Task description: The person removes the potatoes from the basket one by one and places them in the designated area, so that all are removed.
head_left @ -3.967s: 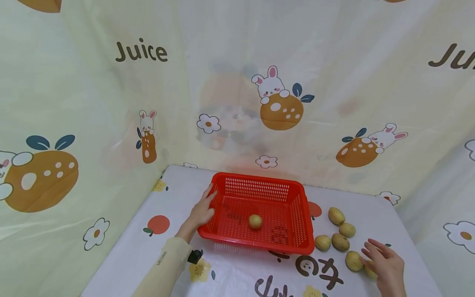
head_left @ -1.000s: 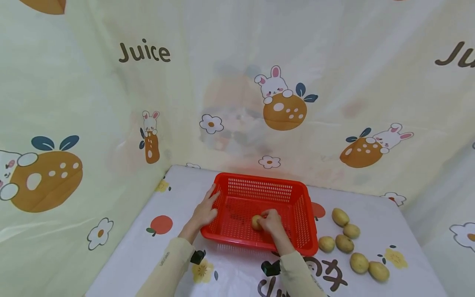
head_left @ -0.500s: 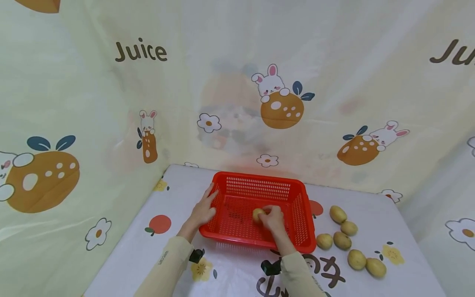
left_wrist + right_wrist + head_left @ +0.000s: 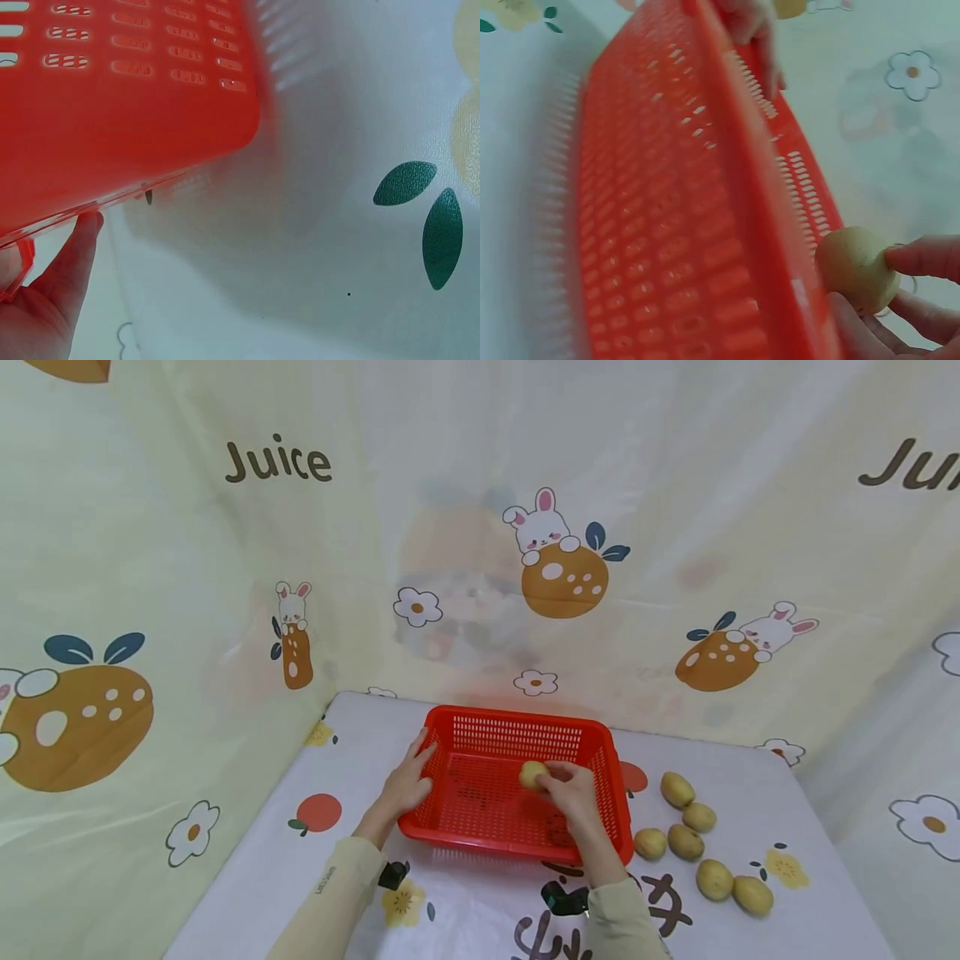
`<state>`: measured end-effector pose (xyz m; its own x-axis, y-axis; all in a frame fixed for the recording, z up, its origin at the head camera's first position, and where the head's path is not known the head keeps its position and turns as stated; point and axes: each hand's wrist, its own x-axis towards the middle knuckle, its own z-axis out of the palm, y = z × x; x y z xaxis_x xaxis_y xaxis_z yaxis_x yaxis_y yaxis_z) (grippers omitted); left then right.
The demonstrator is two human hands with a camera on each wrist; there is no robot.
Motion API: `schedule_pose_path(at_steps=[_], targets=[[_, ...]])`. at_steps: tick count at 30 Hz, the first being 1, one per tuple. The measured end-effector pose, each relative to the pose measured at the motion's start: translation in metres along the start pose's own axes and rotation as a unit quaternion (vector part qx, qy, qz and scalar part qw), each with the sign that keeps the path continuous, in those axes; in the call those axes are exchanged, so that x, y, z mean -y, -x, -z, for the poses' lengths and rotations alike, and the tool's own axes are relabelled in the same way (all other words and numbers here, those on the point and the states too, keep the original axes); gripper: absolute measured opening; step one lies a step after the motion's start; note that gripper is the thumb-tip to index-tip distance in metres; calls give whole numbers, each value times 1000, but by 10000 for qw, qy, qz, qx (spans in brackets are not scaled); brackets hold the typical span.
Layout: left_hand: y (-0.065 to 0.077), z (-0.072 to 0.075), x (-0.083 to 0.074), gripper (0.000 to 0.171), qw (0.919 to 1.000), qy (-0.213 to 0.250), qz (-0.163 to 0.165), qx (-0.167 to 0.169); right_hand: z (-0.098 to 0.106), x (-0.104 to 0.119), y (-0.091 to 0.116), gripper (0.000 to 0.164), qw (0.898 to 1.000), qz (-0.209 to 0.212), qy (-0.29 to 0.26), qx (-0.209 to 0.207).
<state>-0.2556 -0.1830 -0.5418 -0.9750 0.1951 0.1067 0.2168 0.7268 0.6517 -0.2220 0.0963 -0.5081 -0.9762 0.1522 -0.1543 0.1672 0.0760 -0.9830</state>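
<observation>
A red plastic basket (image 4: 495, 847) with slotted walls stands on the table. My left hand (image 4: 407, 787) holds its left rim, and in the left wrist view a finger of that hand touches the rim from outside. Over the inside of the basket, my right hand (image 4: 573, 789) pinches a small round potato (image 4: 532, 774) between thumb and fingers. The right wrist view has the potato (image 4: 857, 270) close to the basket's rim, fingertips around its side. Several more potatoes (image 4: 686, 842) lie on the table to the right of the basket.
A white tablecloth (image 4: 465, 910) printed with fruit, flowers and lettering covers the table. Behind and at both sides hang pale printed curtains (image 4: 360, 552), close to the table's back edge. A black wrist camera (image 4: 562, 897) sits on the right wrist.
My right hand came from the loose potatoes at the right into the basket, took hold of the potato there and raised it up and rightward. The left hand stayed at the rim.
</observation>
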Motion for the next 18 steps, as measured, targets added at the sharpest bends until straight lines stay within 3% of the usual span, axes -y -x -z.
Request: schedule_pose_path(at_steps=[18], targets=[[-2,-2,1,68,10000,-63,41,8,73,4,27,47,9990,-107,-261,-341]])
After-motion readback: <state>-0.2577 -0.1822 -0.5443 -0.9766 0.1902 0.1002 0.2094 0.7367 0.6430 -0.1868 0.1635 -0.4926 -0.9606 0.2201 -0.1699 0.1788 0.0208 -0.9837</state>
